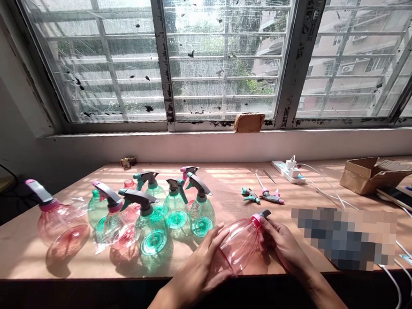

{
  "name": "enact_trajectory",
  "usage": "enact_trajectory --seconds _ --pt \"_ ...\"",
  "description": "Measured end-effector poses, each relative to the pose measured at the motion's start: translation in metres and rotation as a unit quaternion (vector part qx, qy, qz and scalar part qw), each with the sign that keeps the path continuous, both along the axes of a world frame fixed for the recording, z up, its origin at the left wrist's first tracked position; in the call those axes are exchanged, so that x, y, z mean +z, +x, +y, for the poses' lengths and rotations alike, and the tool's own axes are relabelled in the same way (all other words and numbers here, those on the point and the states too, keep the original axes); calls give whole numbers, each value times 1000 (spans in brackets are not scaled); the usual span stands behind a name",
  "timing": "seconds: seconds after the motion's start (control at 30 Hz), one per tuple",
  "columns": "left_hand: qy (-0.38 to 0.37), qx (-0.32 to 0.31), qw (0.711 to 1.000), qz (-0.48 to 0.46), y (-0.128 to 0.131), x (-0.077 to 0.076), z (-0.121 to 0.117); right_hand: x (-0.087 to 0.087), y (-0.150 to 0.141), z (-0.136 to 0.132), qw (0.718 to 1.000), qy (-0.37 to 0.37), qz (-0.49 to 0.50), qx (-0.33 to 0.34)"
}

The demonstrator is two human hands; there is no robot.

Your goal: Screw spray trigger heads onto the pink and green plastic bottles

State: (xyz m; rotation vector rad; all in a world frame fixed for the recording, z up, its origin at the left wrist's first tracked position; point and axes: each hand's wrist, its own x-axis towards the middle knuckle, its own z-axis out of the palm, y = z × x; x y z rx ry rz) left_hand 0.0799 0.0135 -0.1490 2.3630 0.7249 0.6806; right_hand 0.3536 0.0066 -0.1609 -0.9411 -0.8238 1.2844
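Observation:
A clear pink spray bottle (241,245) lies tilted between my two hands at the table's front edge, its neck toward the right. My left hand (202,260) is wrapped around the lower body of the bottle. At the neck, my right hand (280,239) grips by the pink collar (257,219) and the dark sprayer head, most of which its fingers hide. Left of my hands stand several green spray bottles (177,209) with grey and green trigger heads. Pink spray bottles (51,219) stand among and beyond them, some with clear plastic film around them.
Loose trigger heads (250,195) with a dip tube lie behind the bottle. A white power strip (288,172) with plugs and cables, an open cardboard box (375,176) and a blurred-out patch (344,237) are on the right. A window sill runs along the back.

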Motion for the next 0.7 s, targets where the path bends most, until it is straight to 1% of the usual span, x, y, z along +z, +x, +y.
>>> enact_trajectory --seconds 0.13,0.2,0.43,0.6,0.7 --pt "35 -5 999 -23 0 -12 4 1 0 1 1000 3 -7 -1" --pt "38 0 999 -28 -1 -14 4 1 1 1 1000 7 -8 1" --pt "38 -6 999 15 -3 -2 0 -4 4 1 1000 2 3 15" --pt "4 10 1000 15 -2 4 -1 -5 4 1 1000 0 21 20" --pt "-9 7 1000 9 -1 6 -1 -4 3 1 999 0 27 22"
